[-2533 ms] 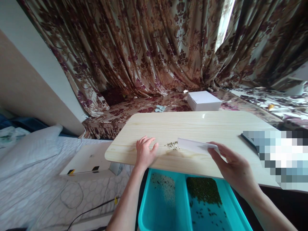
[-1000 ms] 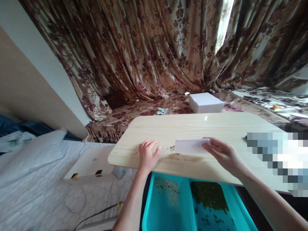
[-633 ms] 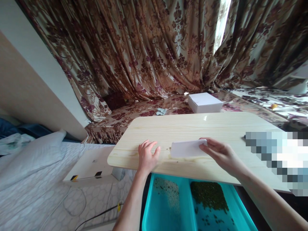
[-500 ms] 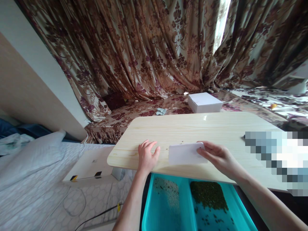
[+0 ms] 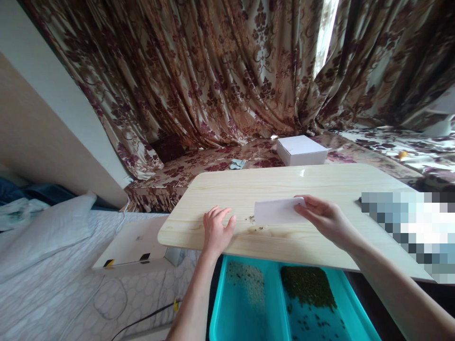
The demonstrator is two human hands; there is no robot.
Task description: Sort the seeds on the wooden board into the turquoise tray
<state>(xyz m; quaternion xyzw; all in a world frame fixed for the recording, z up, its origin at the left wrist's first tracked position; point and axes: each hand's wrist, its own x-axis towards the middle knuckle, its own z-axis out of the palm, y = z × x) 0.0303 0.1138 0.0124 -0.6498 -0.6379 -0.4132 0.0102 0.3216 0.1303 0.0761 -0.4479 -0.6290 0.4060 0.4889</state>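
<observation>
My right hand pinches the right end of a white card, thumb in front and fingers behind. The card is held over the wooden table. Small dark crumbs lie on the tabletop by the card's left end, with a few more just below it. My left hand rests on the table near its front edge, fingers spread and holding nothing. Below the table edge sits a turquoise divided tray. Its left compartment holds pale grains; the right one holds dark green pellets.
A white box and a pale blue cloth lie beyond the table, before patterned curtains. At left, a white board-like case lies on the bed. A pixelated area covers the table's right side.
The white card in my right hand has moved up and slightly right, away from the table's front edge. More crumbs now show beside and below it. My left hand stays put.
</observation>
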